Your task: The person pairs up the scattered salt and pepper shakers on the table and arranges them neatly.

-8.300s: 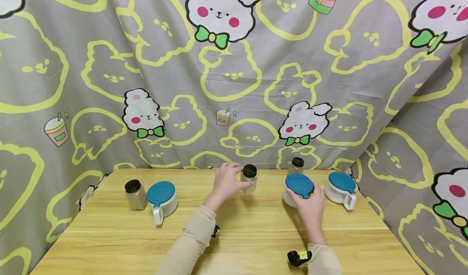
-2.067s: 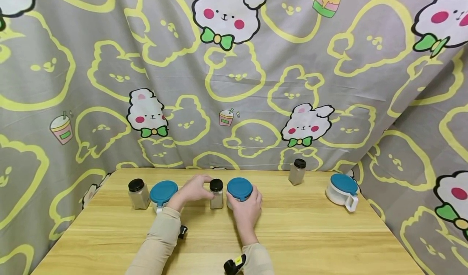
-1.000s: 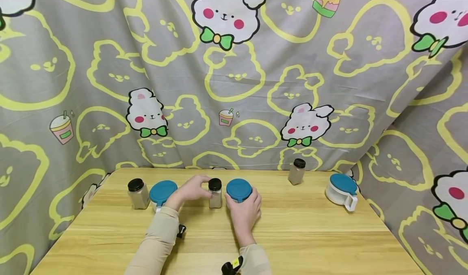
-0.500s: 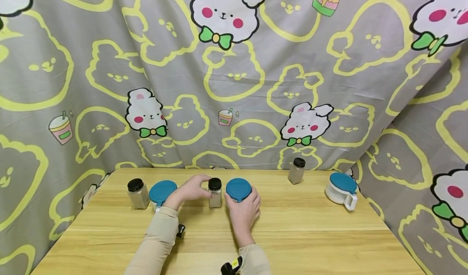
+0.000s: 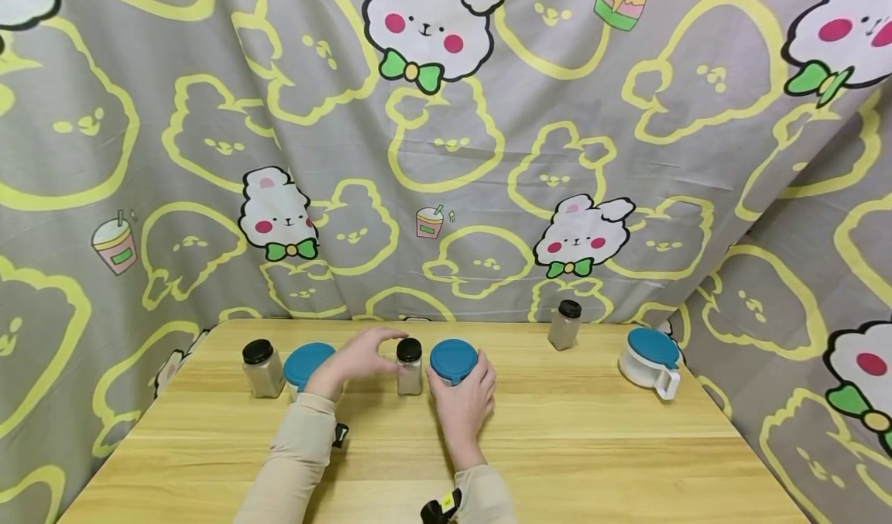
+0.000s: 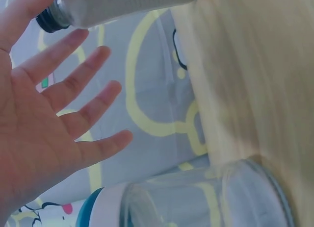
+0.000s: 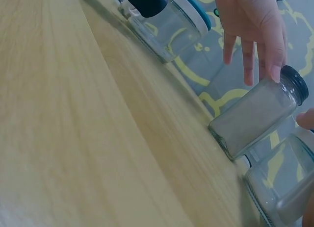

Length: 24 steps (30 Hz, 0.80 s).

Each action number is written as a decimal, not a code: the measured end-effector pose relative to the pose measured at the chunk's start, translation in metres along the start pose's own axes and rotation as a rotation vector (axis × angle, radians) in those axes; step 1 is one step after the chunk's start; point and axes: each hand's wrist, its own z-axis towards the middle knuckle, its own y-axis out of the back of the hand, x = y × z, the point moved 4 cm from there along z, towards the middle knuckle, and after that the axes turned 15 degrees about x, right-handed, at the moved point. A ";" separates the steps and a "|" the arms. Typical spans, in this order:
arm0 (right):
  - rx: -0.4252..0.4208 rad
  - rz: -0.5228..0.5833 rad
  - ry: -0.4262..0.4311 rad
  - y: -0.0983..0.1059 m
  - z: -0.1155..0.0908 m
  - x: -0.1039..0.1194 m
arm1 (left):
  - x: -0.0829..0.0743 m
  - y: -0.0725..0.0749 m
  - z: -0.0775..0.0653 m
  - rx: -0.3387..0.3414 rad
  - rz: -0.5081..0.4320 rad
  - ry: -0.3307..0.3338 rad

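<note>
A square glass spice jar [image 5: 409, 378] with a black lid and pale contents stands upright at mid-table. My left hand [image 5: 351, 360] is just left of it, thumb and fingers apart around its side. In the left wrist view, the fingers of my left hand [image 6: 49, 109] are spread and straight, with the jar [image 6: 122, 5] at the top. Directly right of the spice jar is a round glass seasoning jar [image 5: 454, 359] with a blue lid. My right hand [image 5: 465, 402] grips it from the near side, thumb left and fingers right; its handle is hidden.
On the left stand another spice jar [image 5: 263, 373] and a blue-lidded jar [image 5: 307, 363], partly behind my left wrist. A third spice jar [image 5: 564, 327] is at the back right. Farther right is a blue-lidded jar [image 5: 648, 365] with a white handle. A patterned curtain [image 5: 446, 160] hangs behind.
Since the oldest frame, the middle spice jar and the right hand's seasoning jar have moved left, ending side by side. Just now my left fingers have spread away from the spice jar.
</note>
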 end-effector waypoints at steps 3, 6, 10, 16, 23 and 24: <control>0.002 0.005 0.008 0.001 0.000 0.001 | -0.001 0.002 -0.002 -0.004 0.008 -0.003; 0.003 0.010 0.017 0.002 0.001 0.004 | -0.001 0.006 -0.004 -0.020 0.037 -0.009; 0.001 0.021 0.032 0.008 0.003 0.010 | -0.004 0.012 -0.009 -0.046 0.071 -0.006; -0.012 0.050 0.050 0.021 0.007 0.020 | -0.012 0.020 -0.018 -0.075 0.065 0.010; -0.029 0.079 0.121 0.036 0.010 0.030 | -0.022 0.027 -0.026 -0.149 0.072 -0.002; -0.032 0.082 0.131 0.038 0.010 0.032 | -0.023 0.028 -0.027 -0.162 0.076 -0.007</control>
